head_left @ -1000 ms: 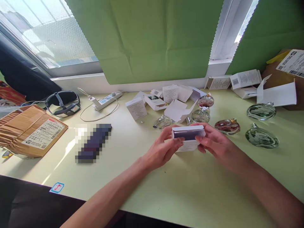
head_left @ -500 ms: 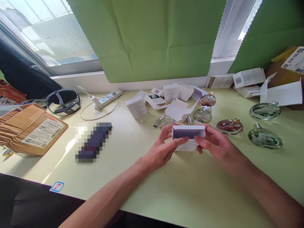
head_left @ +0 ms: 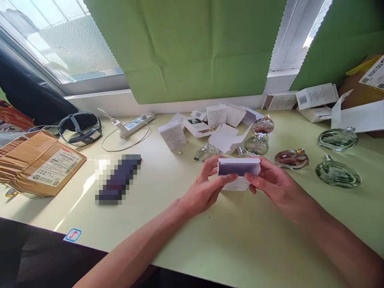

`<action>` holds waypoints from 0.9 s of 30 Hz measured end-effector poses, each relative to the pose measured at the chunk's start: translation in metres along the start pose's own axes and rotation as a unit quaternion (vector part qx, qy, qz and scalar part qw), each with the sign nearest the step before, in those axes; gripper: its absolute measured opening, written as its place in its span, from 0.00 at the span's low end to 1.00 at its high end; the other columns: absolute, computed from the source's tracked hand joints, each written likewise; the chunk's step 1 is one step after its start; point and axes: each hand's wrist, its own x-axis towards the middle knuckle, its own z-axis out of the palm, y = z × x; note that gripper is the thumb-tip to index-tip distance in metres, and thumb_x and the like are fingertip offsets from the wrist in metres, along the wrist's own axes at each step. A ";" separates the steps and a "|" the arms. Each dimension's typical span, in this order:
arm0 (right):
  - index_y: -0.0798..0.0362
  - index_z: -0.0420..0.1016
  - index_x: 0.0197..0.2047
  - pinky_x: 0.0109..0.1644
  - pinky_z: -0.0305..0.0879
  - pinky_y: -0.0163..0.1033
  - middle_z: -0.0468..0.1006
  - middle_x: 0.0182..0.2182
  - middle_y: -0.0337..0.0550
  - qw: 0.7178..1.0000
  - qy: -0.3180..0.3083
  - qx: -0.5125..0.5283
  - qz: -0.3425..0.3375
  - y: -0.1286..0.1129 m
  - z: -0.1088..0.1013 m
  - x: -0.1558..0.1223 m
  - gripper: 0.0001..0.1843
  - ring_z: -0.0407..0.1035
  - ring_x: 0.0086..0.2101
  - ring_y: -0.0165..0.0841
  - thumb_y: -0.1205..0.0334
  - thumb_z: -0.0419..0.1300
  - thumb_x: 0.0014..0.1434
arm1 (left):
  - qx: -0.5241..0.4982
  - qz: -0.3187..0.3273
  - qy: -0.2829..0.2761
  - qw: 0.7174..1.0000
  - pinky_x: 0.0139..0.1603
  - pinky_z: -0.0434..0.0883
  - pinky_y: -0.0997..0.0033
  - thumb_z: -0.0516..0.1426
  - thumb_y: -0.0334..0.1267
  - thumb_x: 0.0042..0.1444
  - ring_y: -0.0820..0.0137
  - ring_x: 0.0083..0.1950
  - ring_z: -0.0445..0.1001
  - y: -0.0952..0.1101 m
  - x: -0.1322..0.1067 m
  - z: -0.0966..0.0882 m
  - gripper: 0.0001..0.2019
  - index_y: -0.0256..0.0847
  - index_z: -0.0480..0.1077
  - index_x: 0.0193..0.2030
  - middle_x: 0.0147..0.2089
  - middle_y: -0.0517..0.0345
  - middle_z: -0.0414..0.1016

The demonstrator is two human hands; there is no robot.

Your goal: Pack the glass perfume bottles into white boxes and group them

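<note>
Two hands, curled firmly around an open white box, thumbs nearly meeting, forearms angled inward

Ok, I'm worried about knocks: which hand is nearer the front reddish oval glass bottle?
Right. The right hand, holding the white cardboard box, is just left of the bottle; the left hand is farther left, across the box.

Smooth pale tabletop, and it's catching a sheen! Matt white card on the open box, well in from the near edge. Glossy glass on the green bottles towards the right edge. Creased, papery parcel by the left; plastic-looking headset, far-left corner.
</note>
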 end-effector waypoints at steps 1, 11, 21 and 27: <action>0.40 0.70 0.54 0.35 0.65 0.39 0.73 0.39 0.39 1.000 0.000 -0.008 0.001 0.001 0.000 0.001 0.18 0.64 0.33 0.33 0.48 0.62 0.61 | 0.001 0.001 0.000 1.000 0.50 0.76 0.50 0.49 0.28 0.65 0.54 0.63 0.63 0.000 0.000 0.000 0.22 0.54 0.63 0.62 0.64 0.47 0.52; 0.41 0.71 0.50 0.35 0.63 0.38 0.72 0.38 0.37 1.000 -0.012 -0.007 -0.007 0.002 0.000 0.004 0.14 0.62 0.32 0.31 0.49 0.60 0.63 | 0.021 -0.004 -0.008 1.000 0.49 0.75 0.61 0.49 0.26 0.64 0.64 0.56 0.67 0.010 0.008 -0.005 0.17 0.44 0.62 0.57 0.60 0.44 0.55; 0.41 0.68 0.55 0.31 0.63 0.37 0.67 0.35 0.37 0.995 -0.013 -0.093 -0.021 0.009 -0.007 0.007 0.20 0.69 0.34 0.33 0.46 0.60 0.62 | 0.045 -0.009 -0.001 0.999 0.46 0.73 0.66 0.50 0.27 0.64 0.69 0.49 0.68 0.014 0.011 -0.006 0.11 0.41 0.62 0.51 0.57 0.45 0.57; 0.37 0.69 0.60 0.40 0.72 0.41 0.76 0.45 0.44 0.964 -0.101 -0.238 0.068 -0.029 -0.061 -0.022 0.28 0.73 0.40 0.38 0.45 0.65 0.57 | 0.069 -0.003 0.005 0.998 0.44 0.71 0.67 0.50 0.25 0.64 0.71 0.45 0.66 0.016 0.011 -0.010 0.11 0.39 0.60 0.51 0.56 0.44 0.57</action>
